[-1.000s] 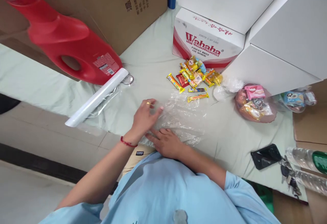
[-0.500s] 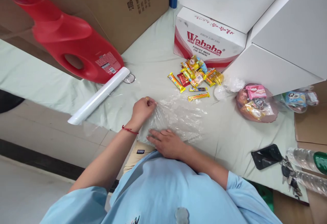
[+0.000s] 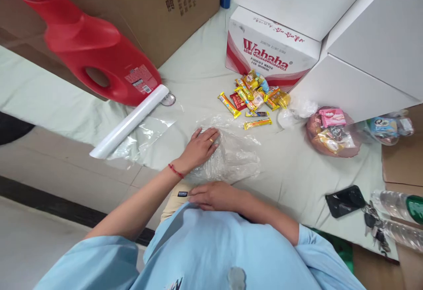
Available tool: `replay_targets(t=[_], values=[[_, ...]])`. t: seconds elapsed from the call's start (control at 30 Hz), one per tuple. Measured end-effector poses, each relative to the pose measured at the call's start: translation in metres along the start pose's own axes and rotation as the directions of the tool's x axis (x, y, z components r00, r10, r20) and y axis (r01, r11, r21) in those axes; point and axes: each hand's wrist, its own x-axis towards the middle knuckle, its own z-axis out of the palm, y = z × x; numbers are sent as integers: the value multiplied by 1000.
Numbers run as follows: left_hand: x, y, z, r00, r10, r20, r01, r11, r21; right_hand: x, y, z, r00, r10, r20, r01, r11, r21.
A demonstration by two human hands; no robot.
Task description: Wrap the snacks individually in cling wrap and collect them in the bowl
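Left hand (image 3: 202, 147) spread flat, palm down, fingers out and only slightly apart, pressing on the crumpled film (image 3: 243, 157) rather than clasping it. Right hand (image 3: 218, 196) lies low against my shirt (image 3: 214, 241), fingers loosely extended, just beside the near edge of the film; its underside is hidden, so whether anything is pinched there I cannot tell. Film lies on the pale cloth (image 3: 291, 180) in front of me, clear and wrinkled, reaching out to the right of my left hand. Beyond its far edge, a loose heap of sweets (image 3: 248, 95), mostly yellow wrappers, against the Wahaha box (image 3: 264, 50). To my left, a white roll (image 3: 130, 121) set slantwise near the base of a red jug (image 3: 87, 39). To my right, a pinkish bowl (image 3: 353, 149) of packets; nearer me, a black phone (image 3: 345, 202) beside keys (image 3: 372, 220).
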Motion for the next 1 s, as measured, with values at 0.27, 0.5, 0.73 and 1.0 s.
replay_targets(t=[0.27,0.5,0.73,1.0], values=[[-15,-7,-2,996,87,29,-91,983,160,-53,44,-6,644,492,-586,-621,783,-25],[-20,-14,-3,999,26,-38,-18,977,214,-107,42,-4,679,494,-543,-494,855,159],[-18,-8,-5,999,37,-14,-33,979,203,-111,96,-97,275,665,-694,-666,653,361],[-18,-8,-5,999,40,-26,-33,975,220,-25,184,-186,198,646,-737,-926,371,76]])
